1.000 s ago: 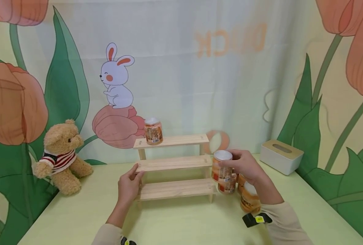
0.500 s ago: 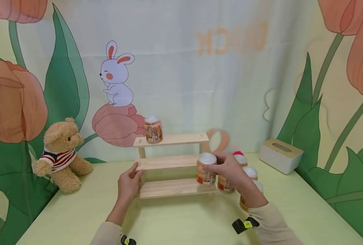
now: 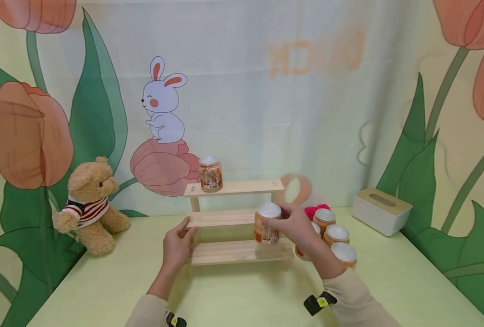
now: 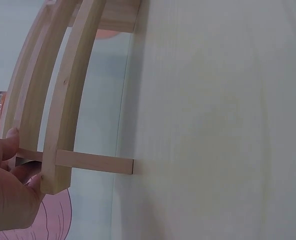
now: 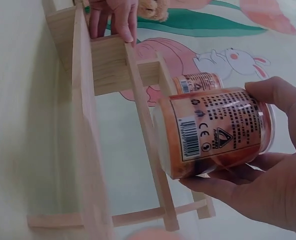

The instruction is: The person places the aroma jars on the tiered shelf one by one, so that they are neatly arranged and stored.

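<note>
A three-tier wooden shelf rack [image 3: 220,220] stands on the table. My left hand [image 3: 177,243] pinches the left end of its middle board; the left wrist view shows the thumb on one side and fingers at the board end. My right hand [image 3: 301,229] grips a can [image 3: 268,229] with a pale lid and orange-brown printed label. The can is upright, overlapping the right part of the middle board in the head view. Its barcode and small print face the right wrist view, where the can [image 5: 213,127] lies across the boards. A similar can [image 3: 211,175] stands on the top board's left end.
Several similar cans [image 3: 343,254] stand on the table right of the rack, one partly behind my right hand. A red object [image 3: 318,210] sits behind them. A tissue box [image 3: 382,213] is at the back right, a teddy bear [image 3: 91,206] at the left. A printed curtain hangs behind.
My right hand has carried the can leftward from beside the rack to in front of the middle board, uncovering more of the cans at right. My left hand keeps its hold on the rack.
</note>
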`<state>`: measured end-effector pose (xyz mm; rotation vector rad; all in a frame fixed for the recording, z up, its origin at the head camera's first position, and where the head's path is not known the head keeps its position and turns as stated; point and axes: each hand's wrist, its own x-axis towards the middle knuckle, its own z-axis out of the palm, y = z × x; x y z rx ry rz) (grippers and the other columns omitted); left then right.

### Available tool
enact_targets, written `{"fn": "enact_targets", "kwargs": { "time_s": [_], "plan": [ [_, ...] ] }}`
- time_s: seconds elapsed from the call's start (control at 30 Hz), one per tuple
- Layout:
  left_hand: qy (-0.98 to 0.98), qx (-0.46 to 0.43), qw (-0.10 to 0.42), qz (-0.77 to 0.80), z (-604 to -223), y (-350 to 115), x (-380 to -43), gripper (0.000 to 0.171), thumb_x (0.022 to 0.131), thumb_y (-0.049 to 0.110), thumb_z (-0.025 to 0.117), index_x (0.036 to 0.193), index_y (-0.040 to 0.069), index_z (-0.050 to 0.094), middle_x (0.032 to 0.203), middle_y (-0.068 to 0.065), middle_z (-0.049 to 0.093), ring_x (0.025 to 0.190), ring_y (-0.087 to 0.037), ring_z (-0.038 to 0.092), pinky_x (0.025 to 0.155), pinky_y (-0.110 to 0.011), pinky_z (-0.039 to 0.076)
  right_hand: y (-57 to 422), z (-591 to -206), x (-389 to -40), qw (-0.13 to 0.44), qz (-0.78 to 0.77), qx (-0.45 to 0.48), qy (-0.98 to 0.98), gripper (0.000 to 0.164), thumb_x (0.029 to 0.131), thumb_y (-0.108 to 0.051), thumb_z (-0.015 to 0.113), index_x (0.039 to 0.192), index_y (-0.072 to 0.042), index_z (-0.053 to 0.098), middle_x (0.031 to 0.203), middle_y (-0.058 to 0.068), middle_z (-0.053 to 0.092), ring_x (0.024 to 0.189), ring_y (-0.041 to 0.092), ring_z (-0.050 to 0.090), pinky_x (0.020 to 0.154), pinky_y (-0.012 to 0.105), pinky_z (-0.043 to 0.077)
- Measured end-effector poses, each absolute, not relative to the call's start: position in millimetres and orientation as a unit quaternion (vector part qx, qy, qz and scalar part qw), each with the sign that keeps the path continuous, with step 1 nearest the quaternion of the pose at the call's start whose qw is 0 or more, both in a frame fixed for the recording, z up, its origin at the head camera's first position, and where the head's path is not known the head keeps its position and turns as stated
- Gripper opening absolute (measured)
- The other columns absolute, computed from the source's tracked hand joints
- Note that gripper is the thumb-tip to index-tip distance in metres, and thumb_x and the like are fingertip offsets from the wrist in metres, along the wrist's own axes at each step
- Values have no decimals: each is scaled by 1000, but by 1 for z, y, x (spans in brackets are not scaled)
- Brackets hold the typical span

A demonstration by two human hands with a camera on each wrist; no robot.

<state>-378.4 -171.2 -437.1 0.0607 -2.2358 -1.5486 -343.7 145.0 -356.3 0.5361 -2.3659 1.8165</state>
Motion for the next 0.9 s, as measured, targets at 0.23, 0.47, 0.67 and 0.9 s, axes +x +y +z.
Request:
{"fn": "enact_targets", "kwargs": {
  "time_s": [0.23,0.47,0.67,0.9],
  "plan": [
    [-803,23,212,-557,-437,-172,-378,50,97,23,69,144,9,55,93,-12,72,71,-22,59,57,-24,41,131,-340,-353,64,607,146,-779,50,87,-22,79,130,-5,61,119,12,63,105,26,59,86,37,51],
    [-798,24,218,-562,-441,-172,-381,50,96,21,70,142,9,56,92,-14,72,68,-20,59,57,-23,42,123,-328,-359,77,622,150,-765,55,88,-19,76,135,1,56,124,17,61,109,29,58,89,41,51],
    [-796,24,222,-562,-440,-170,-381,50,96,21,71,141,8,57,97,-16,74,70,-22,61,55,-22,41,115,-321,-368,91,618,152,-766,59,89,-20,75,139,1,52,129,17,58,112,30,57,92,43,50],
    [-804,36,217,-553,-439,-172,-381,50,96,23,71,142,11,57,103,-13,74,71,-21,59,57,-24,41,106,-307,-379,106,603,146,-777,62,89,-24,75,140,1,51,130,17,58,114,32,57,93,47,50]
  ]
}}
